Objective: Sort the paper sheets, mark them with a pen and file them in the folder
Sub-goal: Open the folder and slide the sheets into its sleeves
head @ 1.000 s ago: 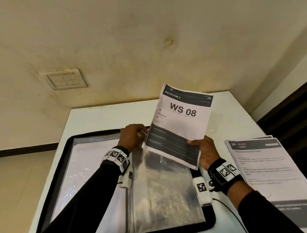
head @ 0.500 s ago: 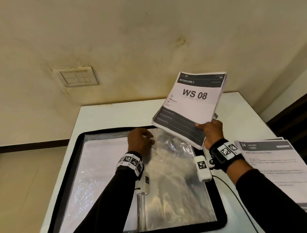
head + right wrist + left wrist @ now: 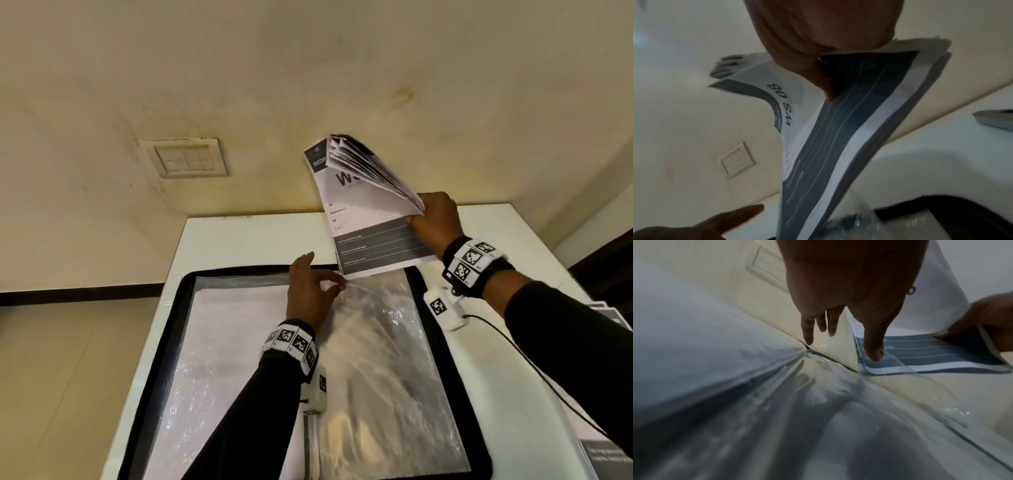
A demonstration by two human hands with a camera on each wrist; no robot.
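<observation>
Nearest us, at 6 o'clock in the head view: the open folder (image 3: 476,428), black-rimmed, flat on the white table (image 3: 239,236). Its clear sleeves (image 3: 376,359) face up, crinkled and shiny; the left page shows white paper beneath the plastic.

At 5 o'clock, right edge of the table: a second pile (image 3: 606,455) of printed sheets, only partly in frame.

Centre: our left hand (image 3: 310,291) sits at the top edge of the right sleeve. Thumb and forefinger curl toward each other at the plastic; the other fingers (image 3: 807,331) stretch forward, slightly spread. We cannot tell whether the plastic is actually pinched.

At 1 o'clock, farther out: our right hand (image 3: 435,219) clamps a stack (image 3: 363,209) of sheets by its right edge, thumb on the front. The stack stands nearly upright, lower edge just at the sleeve's mouth. Upper corners fan apart and droop. The front sheet reads "WS 08", with a dark band at its foot.

Beyond, at 11 o'clock: a switch plate (image 3: 186,157) on the stained cream wall (image 3: 308,68).
</observation>
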